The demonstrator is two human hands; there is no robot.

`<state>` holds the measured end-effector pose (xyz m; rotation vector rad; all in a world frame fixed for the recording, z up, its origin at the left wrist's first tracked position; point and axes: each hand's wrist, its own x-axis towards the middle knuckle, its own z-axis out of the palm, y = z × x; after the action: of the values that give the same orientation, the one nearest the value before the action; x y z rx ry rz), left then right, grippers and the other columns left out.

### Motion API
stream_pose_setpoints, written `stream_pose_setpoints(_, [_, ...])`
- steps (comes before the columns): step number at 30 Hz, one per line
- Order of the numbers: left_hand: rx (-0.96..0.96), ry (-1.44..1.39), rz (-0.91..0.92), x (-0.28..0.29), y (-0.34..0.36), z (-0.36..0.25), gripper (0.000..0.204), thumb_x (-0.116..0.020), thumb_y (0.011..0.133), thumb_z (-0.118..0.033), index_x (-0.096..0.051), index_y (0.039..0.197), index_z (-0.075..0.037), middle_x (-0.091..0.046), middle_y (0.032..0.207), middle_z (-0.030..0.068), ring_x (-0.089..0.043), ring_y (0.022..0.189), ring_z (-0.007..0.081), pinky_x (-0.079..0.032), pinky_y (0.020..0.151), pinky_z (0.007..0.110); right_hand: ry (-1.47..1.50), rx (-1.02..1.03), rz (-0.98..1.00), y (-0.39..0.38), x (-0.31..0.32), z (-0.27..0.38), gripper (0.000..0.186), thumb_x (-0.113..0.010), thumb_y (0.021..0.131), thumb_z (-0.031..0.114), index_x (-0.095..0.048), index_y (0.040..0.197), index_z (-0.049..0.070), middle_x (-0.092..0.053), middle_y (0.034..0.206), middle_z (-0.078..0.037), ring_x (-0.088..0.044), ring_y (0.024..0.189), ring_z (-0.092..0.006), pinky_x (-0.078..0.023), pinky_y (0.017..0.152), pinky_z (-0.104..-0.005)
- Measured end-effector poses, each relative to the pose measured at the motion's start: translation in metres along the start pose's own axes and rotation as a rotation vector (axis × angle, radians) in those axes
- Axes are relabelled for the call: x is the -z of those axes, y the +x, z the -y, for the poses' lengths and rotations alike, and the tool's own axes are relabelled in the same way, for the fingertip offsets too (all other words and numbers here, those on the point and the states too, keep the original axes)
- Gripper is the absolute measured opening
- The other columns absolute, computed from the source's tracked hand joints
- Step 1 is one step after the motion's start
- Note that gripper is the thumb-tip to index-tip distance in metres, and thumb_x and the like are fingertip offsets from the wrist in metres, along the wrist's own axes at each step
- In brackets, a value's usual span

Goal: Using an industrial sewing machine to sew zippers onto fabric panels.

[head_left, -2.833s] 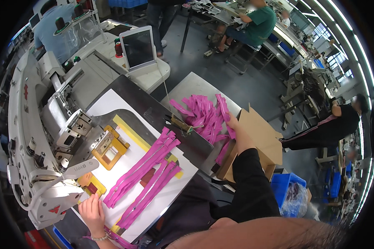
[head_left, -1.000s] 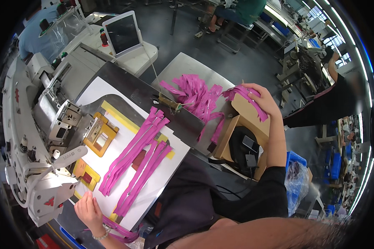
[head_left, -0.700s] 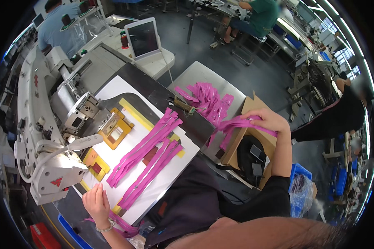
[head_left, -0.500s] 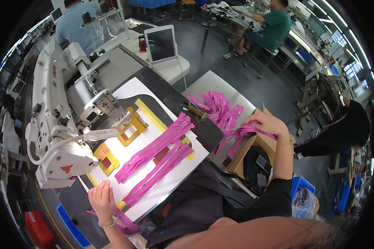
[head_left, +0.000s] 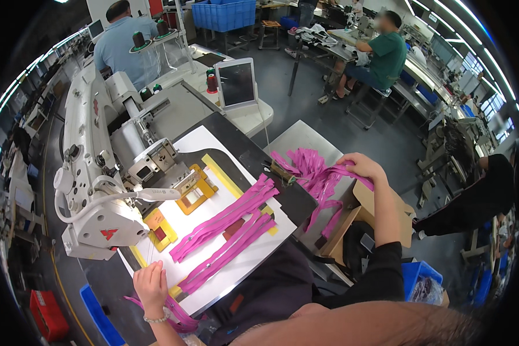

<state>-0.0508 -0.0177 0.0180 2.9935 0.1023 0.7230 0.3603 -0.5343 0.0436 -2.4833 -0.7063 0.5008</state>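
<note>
My right hand (head_left: pixel 360 166) is closed on magenta zippers (head_left: pixel 335 173) at the edge of a tangled pile of zippers (head_left: pixel 305 164) on a metal side table. Two bundles of magenta zippers, one farther (head_left: pixel 225 219) and one nearer (head_left: pixel 228 254), lie slanting across the white board (head_left: pixel 199 135) of a sewing machine (head_left: pixel 101 190). By the board's near left corner is my left hand (head_left: pixel 150 285), its fingers drawn together below the machine head. Whatever they pinch is too small to make out. More magenta zippers (head_left: pixel 181 317) hang beside that wrist.
An open cardboard box (head_left: pixel 380 210) with dark things inside stands below my right forearm. Yellow clamp frames (head_left: pixel 197 190) sit by the machine head. A screen (head_left: pixel 236 83) stands behind. Blue bins (head_left: pixel 418 274) are on the floor; people work at other tables.
My right hand has moved away from the cardboard box toward the pile, lifting the zippers it holds. My left hand keeps its place by the board. The whole view has shifted slightly.
</note>
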Motion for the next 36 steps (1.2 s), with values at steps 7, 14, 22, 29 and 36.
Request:
stream_pose_setpoints(7, [-0.021,-0.009,0.029,-0.002,0.013,-0.003,0.025,-0.068,0.078,-0.008,-0.066,0.102,-0.004,-0.064,0.094,0.0077,-0.059,0.084,0.0240,-0.042,0.076,0.037,-0.200,-0.118,-0.029,0.077,0.003,-0.047,0.032,-0.060,0.076,0.002,-0.066,0.107,0.005,-0.067,0.105,-0.013,-0.062,0.098,-0.0277,-0.047,0.088,-0.0344])
stream_pose_setpoints(14, [-0.045,-0.003,0.071,-0.004,0.033,-0.016,0.023,-0.067,0.077,-0.007,-0.066,0.100,-0.003,-0.064,0.092,0.0083,-0.059,0.082,0.0240,-0.042,0.074,0.037,-0.208,0.060,-0.142,0.162,0.011,-0.071,0.030,-0.056,0.078,0.003,-0.069,0.104,0.010,-0.068,0.101,-0.014,-0.062,0.098,-0.0335,-0.049,0.081,-0.0395])
stream_pose_setpoints(22, [-0.015,0.027,0.113,-0.012,0.032,-0.017,0.020,-0.066,0.078,-0.007,-0.066,0.097,-0.003,-0.063,0.089,0.0083,-0.059,0.080,0.0243,-0.042,0.073,0.037,-0.508,-0.060,-0.315,0.182,-0.053,-0.173,0.031,-0.055,0.077,0.004,-0.072,0.099,0.018,-0.070,0.097,-0.007,-0.064,0.093,-0.0258,-0.042,0.078,-0.0407])
stream_pose_setpoints(29, [-0.012,-0.017,0.168,-0.018,0.050,-0.022,0.018,-0.066,0.079,-0.007,-0.066,0.096,-0.003,-0.063,0.088,0.0079,-0.059,0.079,0.0243,-0.042,0.073,0.037,-0.544,-0.436,-0.151,0.156,-0.143,-0.237,0.027,-0.057,0.077,0.006,-0.072,0.094,0.020,-0.068,0.098,-0.007,-0.063,0.097,-0.0273,-0.039,0.088,-0.0457])
stream_pose_setpoints(36, [-0.058,-0.006,0.151,-0.027,0.059,-0.018,0.019,-0.067,0.078,-0.007,-0.066,0.097,-0.003,-0.063,0.089,0.0079,-0.059,0.080,0.0243,-0.043,0.074,0.037,-0.457,-0.377,-0.508,0.115,-0.160,-0.223,0.016,-0.060,0.081,0.012,-0.070,0.092,0.015,-0.061,0.105,-0.007,-0.057,0.103,-0.0268,-0.039,0.090,-0.0451])
